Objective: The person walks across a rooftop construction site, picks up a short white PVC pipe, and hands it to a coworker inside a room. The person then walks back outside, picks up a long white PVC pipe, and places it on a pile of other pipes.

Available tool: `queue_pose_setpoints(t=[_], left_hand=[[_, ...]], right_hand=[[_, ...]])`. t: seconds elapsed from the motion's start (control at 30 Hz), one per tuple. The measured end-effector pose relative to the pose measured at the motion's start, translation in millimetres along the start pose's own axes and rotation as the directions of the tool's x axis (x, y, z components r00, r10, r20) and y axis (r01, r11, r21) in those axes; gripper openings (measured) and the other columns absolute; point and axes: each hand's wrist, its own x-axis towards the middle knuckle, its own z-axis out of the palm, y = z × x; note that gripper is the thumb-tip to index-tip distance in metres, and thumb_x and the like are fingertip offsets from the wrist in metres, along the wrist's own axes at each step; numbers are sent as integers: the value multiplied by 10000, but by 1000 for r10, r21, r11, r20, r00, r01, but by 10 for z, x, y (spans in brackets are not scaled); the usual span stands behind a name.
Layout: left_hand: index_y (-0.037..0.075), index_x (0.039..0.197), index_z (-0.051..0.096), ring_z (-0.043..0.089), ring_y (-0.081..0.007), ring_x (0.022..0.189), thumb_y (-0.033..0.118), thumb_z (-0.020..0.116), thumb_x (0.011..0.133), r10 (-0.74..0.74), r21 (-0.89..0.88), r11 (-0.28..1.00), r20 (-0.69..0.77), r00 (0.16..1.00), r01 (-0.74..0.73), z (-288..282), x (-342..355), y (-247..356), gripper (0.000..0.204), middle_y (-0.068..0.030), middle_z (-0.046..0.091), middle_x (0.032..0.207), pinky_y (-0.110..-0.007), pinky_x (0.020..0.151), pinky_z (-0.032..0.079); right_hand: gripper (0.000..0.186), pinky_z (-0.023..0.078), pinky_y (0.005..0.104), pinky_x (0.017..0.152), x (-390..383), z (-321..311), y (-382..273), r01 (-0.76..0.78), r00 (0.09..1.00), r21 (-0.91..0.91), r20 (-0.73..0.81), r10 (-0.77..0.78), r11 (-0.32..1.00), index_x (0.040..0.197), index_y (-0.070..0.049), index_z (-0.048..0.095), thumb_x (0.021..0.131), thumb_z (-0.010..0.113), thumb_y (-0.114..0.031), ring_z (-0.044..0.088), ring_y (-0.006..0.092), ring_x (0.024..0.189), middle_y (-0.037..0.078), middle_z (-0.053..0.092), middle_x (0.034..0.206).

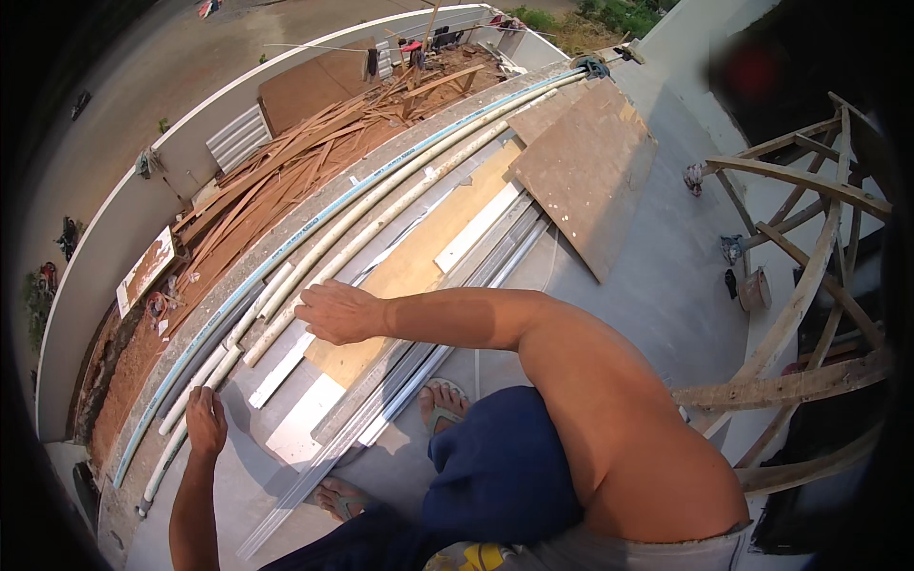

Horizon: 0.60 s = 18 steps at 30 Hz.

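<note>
My left hand (205,421) is closed at a short cream plastic pipe (168,455), low on the left; its fingertips are partly hidden. My right hand (341,312) reaches across to the front part of a longer cream pipe (409,200), its fingers curled over the pipe's side. Another cream pipe (369,203) and a blue pipe (303,232) run alongside toward the back. Beside them lie a yellowish board (405,262), white strips (478,228) and shiny metal channels (381,395).
A brown plywood sheet (595,176) lies at the back. Rough wooden poles form a frame (819,247) on the right, near a small bucket (754,290). Beyond the concrete ledge, timber planks (276,176) lie on red soil inside a white wall (114,205). My sandalled feet stand beside the channels.
</note>
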Motion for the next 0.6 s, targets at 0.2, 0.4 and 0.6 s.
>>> queue_pose_setpoints(t=[0.2, 0.4, 0.6], left_hand=[[7, 573, 526, 505, -434, 487, 195, 632, 973, -129, -87, 987, 57, 990, 134, -261, -325, 541, 455, -236, 512, 537, -489, 502, 400], [-37, 1066, 693, 690, -333, 957, 505, 522, 1035, 351, -467, 805, 872, 340, 366, 13, -1589, 1482, 569, -240, 711, 929, -410, 861, 521], [7, 1308, 620, 699, -319, 1053, 574, 444, 1042, 122, -67, 676, 992, -21, 734, -222, -1249, 1619, 651, -227, 721, 1125, -379, 934, 529]], right_hand=[[429, 539, 525, 815, -439, -351, -357, -152, 766, 288, 639, -71, 946, 926, 41, 724, 952, 589, -365, 691, 438, 916, 270, 710, 952], [418, 535, 495, 725, -1512, -463, -804, -124, 443, 430, 830, -337, 894, 874, -9, 726, 927, 650, -417, 687, 408, 784, 214, 696, 812], [336, 529, 437, 696, -1160, -1940, -1331, -575, 742, 373, 613, 272, 728, 895, -90, 739, 878, 710, -424, 695, 335, 773, 139, 706, 817]])
